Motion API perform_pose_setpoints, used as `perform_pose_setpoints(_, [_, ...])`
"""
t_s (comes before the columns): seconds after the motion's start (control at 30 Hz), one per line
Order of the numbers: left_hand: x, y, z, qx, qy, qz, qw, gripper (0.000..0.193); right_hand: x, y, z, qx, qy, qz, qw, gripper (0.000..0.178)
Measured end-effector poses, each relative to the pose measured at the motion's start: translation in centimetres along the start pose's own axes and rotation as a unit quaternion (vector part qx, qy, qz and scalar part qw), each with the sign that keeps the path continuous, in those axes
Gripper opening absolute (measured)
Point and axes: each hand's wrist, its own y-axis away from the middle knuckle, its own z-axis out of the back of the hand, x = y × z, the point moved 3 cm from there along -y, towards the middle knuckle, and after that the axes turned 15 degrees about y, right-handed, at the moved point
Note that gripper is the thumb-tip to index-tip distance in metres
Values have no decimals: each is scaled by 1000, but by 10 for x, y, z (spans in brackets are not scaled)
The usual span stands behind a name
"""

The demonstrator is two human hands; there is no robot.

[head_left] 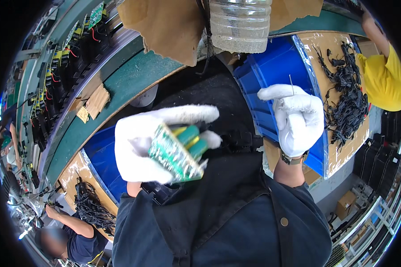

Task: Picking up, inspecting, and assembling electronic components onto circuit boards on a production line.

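My left hand (140,147), in a white glove, grips a green circuit board (173,153) with green cylindrical parts and a yellow part on its far side. The board is tilted, its solder side toward me. To the right, my right hand (296,118), also gloved in white, is curled with the index finger pointing left. A thin metal rod (291,84) sticks up from its fingers; its lower end is hidden in the glove. The two hands are apart, over a black surface (187,89) and beside a blue bin (267,66).
A clear plastic bottle (239,26) and cardboard (165,26) stand ahead. At left, a line (62,89) carries several boards in black housings. Black cable bundles lie on cardboard at right (347,93) and lower left (91,207). Co-workers are at lower left (75,231) and right (385,78).
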Motion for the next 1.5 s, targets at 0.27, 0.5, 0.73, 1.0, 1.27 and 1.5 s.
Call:
perform_pose_setpoints(0.27, [16, -5, 6, -113, 32, 22, 993, 55, 7, -9, -2, -20, -43, 61, 997, 20])
perform_pose_setpoints(0.5, [35, -23, 18, -178, -77, 56, 979, 48, 17, -5, -7, -31, 77, -77, 994, 33])
perform_pose_setpoints(0.73, [49, -40, 15, -154, -99, 27, 983, 45, 19, -25, -1, -15, 368, 19, 929, 23])
perform_pose_setpoints(1.0, [49, -49, 10, -134, -125, 10, 983, 44, 16, -38, -7, -36, 360, -11, 932, 16])
perform_pose_setpoints(1.27, [49, -50, 10, -136, -109, -4, 985, 44, 15, -44, -10, -27, 365, 3, 931, 16])
perform_pose_setpoints(1.5, [49, -50, 11, -123, -174, -26, 977, 45, 13, -46, -13, -33, 377, -8, 926, 17])
